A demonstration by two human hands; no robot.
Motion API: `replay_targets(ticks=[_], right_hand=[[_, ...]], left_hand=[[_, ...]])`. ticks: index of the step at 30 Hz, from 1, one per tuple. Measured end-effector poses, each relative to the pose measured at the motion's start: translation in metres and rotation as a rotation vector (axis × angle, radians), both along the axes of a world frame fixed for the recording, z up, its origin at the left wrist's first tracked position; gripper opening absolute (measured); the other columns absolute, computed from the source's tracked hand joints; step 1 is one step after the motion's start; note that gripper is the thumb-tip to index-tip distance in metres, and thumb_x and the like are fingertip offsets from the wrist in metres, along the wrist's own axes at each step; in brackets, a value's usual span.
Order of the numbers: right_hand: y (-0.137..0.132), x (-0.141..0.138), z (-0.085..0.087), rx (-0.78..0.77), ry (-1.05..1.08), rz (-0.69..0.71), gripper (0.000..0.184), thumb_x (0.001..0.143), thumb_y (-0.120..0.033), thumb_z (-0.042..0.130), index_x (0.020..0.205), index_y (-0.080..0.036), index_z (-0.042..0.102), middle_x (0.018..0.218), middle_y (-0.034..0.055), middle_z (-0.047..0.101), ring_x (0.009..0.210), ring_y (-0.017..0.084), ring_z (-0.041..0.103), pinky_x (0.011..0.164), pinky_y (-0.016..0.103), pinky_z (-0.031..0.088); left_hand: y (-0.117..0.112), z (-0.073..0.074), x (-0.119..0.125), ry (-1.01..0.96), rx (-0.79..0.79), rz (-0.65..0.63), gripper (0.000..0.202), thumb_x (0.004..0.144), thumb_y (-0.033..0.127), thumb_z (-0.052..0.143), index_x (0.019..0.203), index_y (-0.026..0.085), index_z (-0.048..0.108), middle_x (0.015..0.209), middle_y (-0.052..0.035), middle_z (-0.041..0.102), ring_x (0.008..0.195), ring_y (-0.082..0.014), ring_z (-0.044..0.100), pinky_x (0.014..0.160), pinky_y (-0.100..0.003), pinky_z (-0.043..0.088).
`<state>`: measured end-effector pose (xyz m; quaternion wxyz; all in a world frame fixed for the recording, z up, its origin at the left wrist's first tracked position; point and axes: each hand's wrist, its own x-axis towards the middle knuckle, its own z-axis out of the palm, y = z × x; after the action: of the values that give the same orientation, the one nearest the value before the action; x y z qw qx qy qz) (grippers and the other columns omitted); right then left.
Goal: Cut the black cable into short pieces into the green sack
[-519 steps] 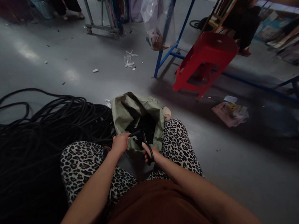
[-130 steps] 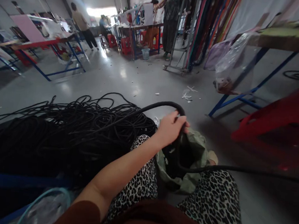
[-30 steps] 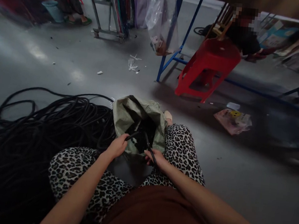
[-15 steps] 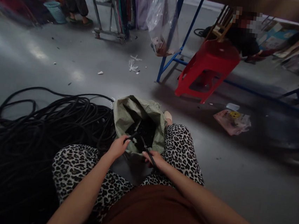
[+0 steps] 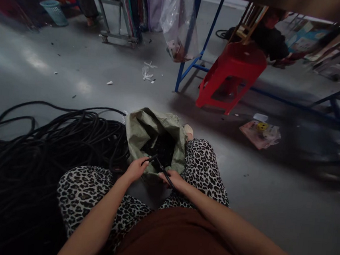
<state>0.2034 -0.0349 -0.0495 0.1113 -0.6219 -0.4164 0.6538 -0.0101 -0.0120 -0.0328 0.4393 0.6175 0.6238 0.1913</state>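
I sit with leopard-print trousers either side of an open green sack (image 5: 145,131) that holds dark cut pieces. My left hand (image 5: 136,169) is closed round the end of a black cord (image 5: 151,159) just over the sack's mouth. My right hand (image 5: 173,179) is closed on black scissors (image 5: 165,173), whose blades meet the cord's end. A big tangled heap of the same black cord (image 5: 35,150) lies on the floor to my left.
A red plastic stool (image 5: 232,75) stands ahead by a blue-legged table (image 5: 192,49) with a clear plastic bag (image 5: 180,20) hanging from it. A pink packet (image 5: 259,134) and paper scraps lie on the grey floor. A person sits behind the stool.
Since half a second ago both hands stay at the sack's mouth; the scissors and cord end have shifted slightly. The view has tilted a little. Seconds ago my left hand pulled cord from the heap.
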Motion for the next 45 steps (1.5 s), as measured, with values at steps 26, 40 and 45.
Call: replay_targets(ticks=[26,40,45], right_hand=[[0.006,-0.003,0.004,-0.094,-0.042,0.051,0.032,0.083,-0.043,0.060,0.075,-0.012,0.058,0.057,0.0003,0.058,0.039,0.008,0.051,0.037,0.017,0.038],[0.005,-0.004,0.004,-0.107,-0.056,0.096,0.036,0.082,-0.048,0.059,0.078,-0.013,0.058,0.061,0.0011,0.059,0.040,0.008,0.052,0.036,0.017,0.037],[0.005,-0.004,0.000,-0.112,-0.031,0.088,0.036,0.083,-0.048,0.058,0.078,-0.012,0.057,0.061,0.0017,0.059,0.039,0.008,0.052,0.036,0.017,0.038]], left_hand=[[0.005,0.003,0.012,0.028,-0.032,-0.073,0.035,0.084,0.027,0.043,0.109,0.014,0.064,0.082,-0.0052,0.069,0.086,-0.0173,0.062,0.082,-0.030,0.047],[0.000,0.000,0.009,-0.005,-0.036,-0.022,0.032,0.082,0.026,0.047,0.105,0.014,0.067,0.079,-0.0048,0.068,0.084,-0.0173,0.061,0.080,-0.029,0.047],[0.001,-0.002,0.009,-0.015,-0.024,-0.039,0.033,0.083,0.026,0.046,0.105,0.014,0.066,0.080,-0.0055,0.068,0.083,-0.0176,0.062,0.080,-0.029,0.048]])
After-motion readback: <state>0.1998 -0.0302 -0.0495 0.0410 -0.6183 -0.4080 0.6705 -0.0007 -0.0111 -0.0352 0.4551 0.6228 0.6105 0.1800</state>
